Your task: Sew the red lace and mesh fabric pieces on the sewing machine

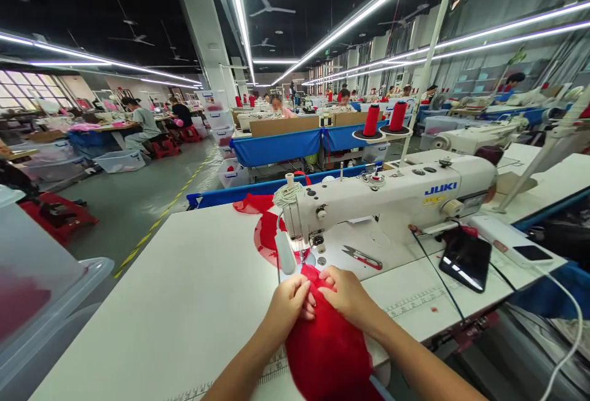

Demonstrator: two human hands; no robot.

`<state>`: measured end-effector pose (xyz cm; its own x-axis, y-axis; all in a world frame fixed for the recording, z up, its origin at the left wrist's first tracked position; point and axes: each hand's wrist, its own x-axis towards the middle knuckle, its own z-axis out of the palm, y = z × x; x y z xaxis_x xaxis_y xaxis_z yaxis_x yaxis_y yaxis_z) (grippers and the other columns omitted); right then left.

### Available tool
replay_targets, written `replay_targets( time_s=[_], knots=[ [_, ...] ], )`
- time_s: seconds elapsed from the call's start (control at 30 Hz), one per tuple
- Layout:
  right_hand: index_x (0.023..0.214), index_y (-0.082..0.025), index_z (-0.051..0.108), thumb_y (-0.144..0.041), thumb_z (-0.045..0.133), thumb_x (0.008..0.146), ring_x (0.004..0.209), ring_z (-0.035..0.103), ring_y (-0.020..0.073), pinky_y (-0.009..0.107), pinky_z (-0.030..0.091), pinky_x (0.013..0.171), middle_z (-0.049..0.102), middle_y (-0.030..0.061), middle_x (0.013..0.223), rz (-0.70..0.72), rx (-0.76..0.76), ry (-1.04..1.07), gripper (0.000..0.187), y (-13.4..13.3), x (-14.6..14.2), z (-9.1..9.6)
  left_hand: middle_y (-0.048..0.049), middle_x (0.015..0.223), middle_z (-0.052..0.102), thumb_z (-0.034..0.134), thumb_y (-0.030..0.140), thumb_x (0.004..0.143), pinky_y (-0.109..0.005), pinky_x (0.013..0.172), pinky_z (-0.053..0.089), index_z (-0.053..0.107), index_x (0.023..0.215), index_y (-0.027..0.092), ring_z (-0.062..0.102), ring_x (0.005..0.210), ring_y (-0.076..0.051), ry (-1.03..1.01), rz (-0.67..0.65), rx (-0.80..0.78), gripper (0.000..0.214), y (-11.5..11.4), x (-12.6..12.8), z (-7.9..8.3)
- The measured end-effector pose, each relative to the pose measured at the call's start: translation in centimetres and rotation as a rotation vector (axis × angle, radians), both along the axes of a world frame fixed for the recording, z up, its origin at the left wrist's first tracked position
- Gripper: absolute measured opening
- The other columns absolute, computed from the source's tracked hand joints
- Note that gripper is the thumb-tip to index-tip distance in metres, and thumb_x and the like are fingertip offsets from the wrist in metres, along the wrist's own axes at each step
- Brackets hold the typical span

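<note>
Red sheer fabric [327, 352] hangs over the table's front edge and runs up toward the needle area of a white sewing machine [387, 198]. My left hand [292, 299] pinches the fabric's upper part just in front of the presser foot. Close beside it, my right hand [345, 293] also has its fingers closed on the same cloth. More red fabric [265, 235] lies behind and left of the needle, on the tabletop. Thread snips [363, 258] with red handles rest on the machine bed, right of my hands.
A black phone [465, 262] and a white device [511, 241] with a cable lie at the right. Red thread cones [371, 120] stand on a holder behind the machine. Plastic bins [41, 290] are at the left. Several people work at other tables farther off.
</note>
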<state>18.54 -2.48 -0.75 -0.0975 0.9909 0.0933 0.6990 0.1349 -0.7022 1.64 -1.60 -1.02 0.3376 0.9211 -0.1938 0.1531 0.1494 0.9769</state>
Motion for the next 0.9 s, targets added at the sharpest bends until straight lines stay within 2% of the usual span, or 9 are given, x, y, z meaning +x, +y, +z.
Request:
replay_targets(
  time_s=[0.13, 0.23, 0.33, 0.43, 0.53, 0.63, 0.7, 0.8, 0.9],
  knots=[
    [0.083, -0.021, 0.064, -0.012, 0.047, 0.085, 0.075, 0.065, 0.0186, 0.027, 0.043, 0.069, 0.072, 0.0030, 0.077, -0.020, -0.024, -0.052, 0.019, 0.9, 0.3, 0.7, 0.0030, 0.066, 0.061, 0.074, 0.052, 0.075, -0.030, 0.069, 0.059, 0.047, 0.075, 0.020, 0.069, 0.064, -0.016, -0.076, 0.140, -0.043, 0.041, -0.1, -0.2, -0.3],
    [0.097, -0.020, 0.065, -0.020, 0.046, 0.090, 0.077, 0.066, 0.0197, 0.027, 0.042, 0.068, 0.072, 0.0042, 0.080, -0.015, -0.047, -0.087, 0.020, 0.8, 0.4, 1.0, 0.0064, 0.068, 0.056, 0.074, 0.039, 0.073, -0.031, 0.068, 0.058, 0.046, 0.085, 0.021, 0.066, 0.060, -0.015, -0.083, 0.197, -0.046, 0.035, -0.4, 0.0, -0.4],
    [0.115, -0.019, 0.060, -0.025, 0.054, 0.085, 0.083, 0.066, 0.0227, 0.029, 0.041, 0.069, 0.074, 0.0063, 0.090, 0.008, -0.050, -0.120, 0.031, 0.7, 0.6, 0.8, 0.0060, 0.075, 0.052, 0.057, 0.028, 0.081, -0.030, 0.068, 0.055, 0.047, 0.092, 0.022, 0.061, 0.061, -0.013, 0.003, 0.148, 0.083, 0.016, -0.7, 0.0, 0.0],
    [0.115, -0.018, 0.058, -0.019, 0.048, 0.085, 0.087, 0.066, 0.0240, 0.031, 0.041, 0.073, 0.073, 0.0082, 0.094, 0.002, -0.023, -0.144, 0.032, 1.1, 1.2, 0.0, 0.0015, 0.079, 0.057, 0.046, 0.015, 0.079, -0.028, 0.076, 0.050, 0.052, 0.081, 0.021, 0.059, 0.077, -0.015, 0.136, 0.100, 0.178, 0.009, -0.7, -0.2, 0.3],
    [0.115, -0.018, 0.058, -0.020, 0.044, 0.085, 0.081, 0.066, 0.0237, 0.032, 0.043, 0.071, 0.072, 0.0067, 0.088, -0.015, 0.003, -0.163, 0.033, 1.8, 1.7, -1.0, 0.0017, 0.069, 0.056, 0.047, 0.015, 0.079, -0.027, 0.066, 0.043, 0.050, 0.067, 0.020, 0.053, 0.069, -0.015, 0.196, 0.100, 0.141, 0.013, -0.5, -0.2, 0.1],
    [0.112, -0.020, 0.060, -0.028, 0.050, 0.086, 0.082, 0.067, 0.0241, 0.031, 0.045, 0.067, 0.073, 0.0068, 0.092, -0.002, 0.038, -0.193, 0.029, 2.0, 1.9, -1.4, 0.0063, 0.059, 0.042, 0.059, 0.020, 0.078, -0.025, 0.057, 0.032, 0.038, 0.062, 0.021, 0.040, 0.058, -0.012, 0.248, 0.141, 0.145, 0.027, -0.4, 0.1, -0.2],
    [0.108, -0.022, 0.062, -0.028, 0.055, 0.084, 0.081, 0.067, 0.0246, 0.031, 0.044, 0.063, 0.073, 0.0065, 0.094, 0.002, 0.074, -0.227, 0.025, 2.1, 2.1, -1.3, 0.0077, 0.058, 0.037, 0.062, 0.015, 0.075, -0.025, 0.056, 0.029, 0.031, 0.062, 0.022, 0.035, 0.058, -0.011, 0.276, 0.156, 0.172, 0.033, -0.5, 0.2, -0.3],
    [0.097, -0.021, 0.064, -0.017, 0.047, 0.085, 0.081, 0.066, 0.0260, 0.032, 0.042, 0.060, 0.071, 0.0110, 0.092, -0.026, 0.163, -0.271, 0.022, 2.0, 2.5, -0.6, 0.0068, 0.061, 0.042, 0.053, 0.006, 0.075, -0.024, 0.060, 0.033, 0.035, 0.065, 0.022, 0.041, 0.060, -0.011, 0.302, 0.134, 0.205, 0.026, -0.6, 0.2, -0.1],
    [0.098, -0.019, 0.065, -0.012, 0.039, 0.088, 0.092, 0.065, 0.0253, 0.035, 0.049, 0.071, 0.068, 0.0145, 0.103, 0.053, 0.277, -0.252, 0.028, 1.6, 1.8, -0.1, 0.0042, 0.069, 0.051, 0.050, 0.006, 0.078, -0.025, 0.066, 0.040, 0.044, 0.070, 0.021, 0.050, 0.067, -0.013, 0.332, 0.101, 0.237, 0.018, -0.7, 0.1, 0.1]
  ],
)
